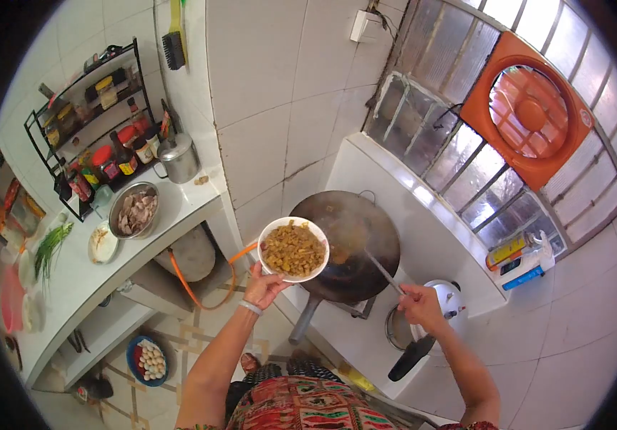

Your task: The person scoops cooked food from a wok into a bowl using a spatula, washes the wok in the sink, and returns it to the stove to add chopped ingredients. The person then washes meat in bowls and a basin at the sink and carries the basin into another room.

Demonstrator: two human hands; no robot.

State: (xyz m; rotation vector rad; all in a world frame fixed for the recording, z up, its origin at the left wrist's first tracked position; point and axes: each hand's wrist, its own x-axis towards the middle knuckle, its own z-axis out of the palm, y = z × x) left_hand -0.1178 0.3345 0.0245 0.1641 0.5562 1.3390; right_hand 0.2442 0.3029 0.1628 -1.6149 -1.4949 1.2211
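My left hand [264,287] grips the lower left rim of a white bowl [293,249] full of chopped yellow-brown food. The bowl is level beside the left edge of a dark wok [348,244], overlapping it in view. Steam rises from the wok, which has a little food or residue inside and a handle toward me. My right hand [421,309] is closed around the handle of a metal utensil [386,274], whose far end reaches into the wok. The tip is hard to make out in the steam.
A pressure cooker [446,304] with a black handle stands right of the wok. On the left counter [186,204] are a metal bowl of meat [134,210], a lidded pot [178,159] and a spice rack [86,122]. An orange fan [527,111] hangs at the window.
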